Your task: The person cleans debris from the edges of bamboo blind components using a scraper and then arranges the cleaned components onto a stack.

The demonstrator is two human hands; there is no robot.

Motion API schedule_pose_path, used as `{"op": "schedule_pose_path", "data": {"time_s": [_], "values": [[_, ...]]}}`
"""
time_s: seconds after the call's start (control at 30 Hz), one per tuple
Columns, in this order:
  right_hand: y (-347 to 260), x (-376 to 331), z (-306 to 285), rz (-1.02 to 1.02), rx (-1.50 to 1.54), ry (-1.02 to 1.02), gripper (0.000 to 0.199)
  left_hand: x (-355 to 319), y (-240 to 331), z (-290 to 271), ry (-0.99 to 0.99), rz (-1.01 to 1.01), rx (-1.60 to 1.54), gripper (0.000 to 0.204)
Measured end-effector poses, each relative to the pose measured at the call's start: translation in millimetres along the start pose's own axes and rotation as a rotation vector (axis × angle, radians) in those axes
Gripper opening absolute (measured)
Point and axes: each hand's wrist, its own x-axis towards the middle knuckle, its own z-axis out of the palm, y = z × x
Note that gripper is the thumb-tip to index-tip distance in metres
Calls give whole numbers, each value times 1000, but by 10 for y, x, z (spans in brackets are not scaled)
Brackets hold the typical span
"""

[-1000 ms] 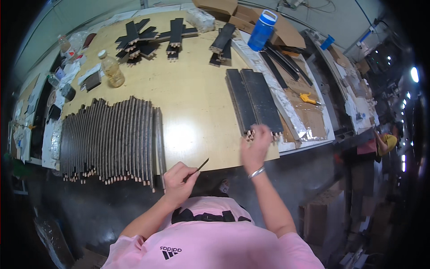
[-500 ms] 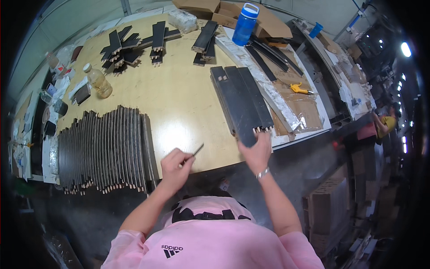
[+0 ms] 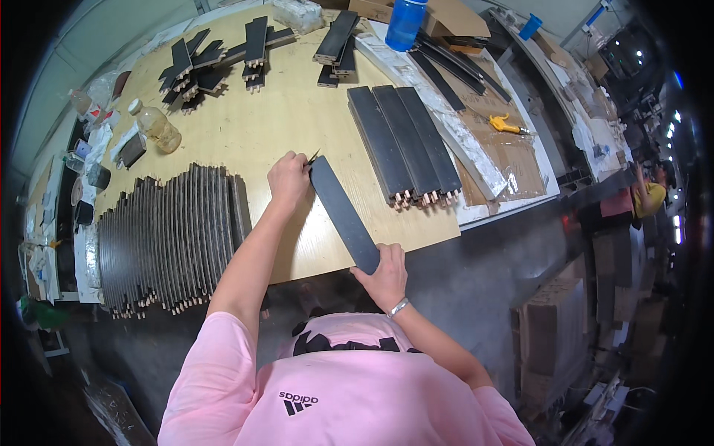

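A single dark flat slat [image 3: 342, 212] slants in front of me across the table's near edge. My right hand [image 3: 385, 276] grips its near end, thumb on one side and fingers on the other. At the slat's far end is my left hand [image 3: 288, 178], its fingers curled round a thin dark stick-like tool [image 3: 314, 155] whose tip pokes out beside the slat's corner. Whether those fingers also press on the slat is hidden. To the right lies a stack of similar slats [image 3: 405, 141] with pale wooden dowels at their near ends.
Many slats stand on edge in a row [image 3: 175, 238] at the left. Crossed slat piles [image 3: 190, 70] lie at the back, near a bottle [image 3: 156, 128]. On the right are a foam-like strip [image 3: 439, 119], a yellow air gun [image 3: 507, 124], a blue bottle [image 3: 406, 26] and a co-worker [image 3: 647, 197].
My right hand has taken a slat off the right-hand stack and brought it left and nearer to me. My left hand has moved forward with the thin tool to the slat's far end.
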Motion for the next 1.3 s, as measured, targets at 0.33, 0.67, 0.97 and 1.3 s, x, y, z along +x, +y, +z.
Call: {"op": "schedule_pose_path", "data": {"time_s": [0.33, 0.67, 0.97, 1.3], "values": [[762, -294, 69, 354, 830, -30, 40, -1300, 884, -188, -303, 482, -262, 5], [671, -267, -133, 707, 1098, -149, 42, -1362, 887, -52, -210, 430, -234, 10], [698, -207, -56, 398, 808, -75, 39, -1088, 871, -205, -216, 239, -270, 7], [460, -50, -7, 504, 792, -267, 47, 66, -199, -84, 3, -430, 12, 11]]}}
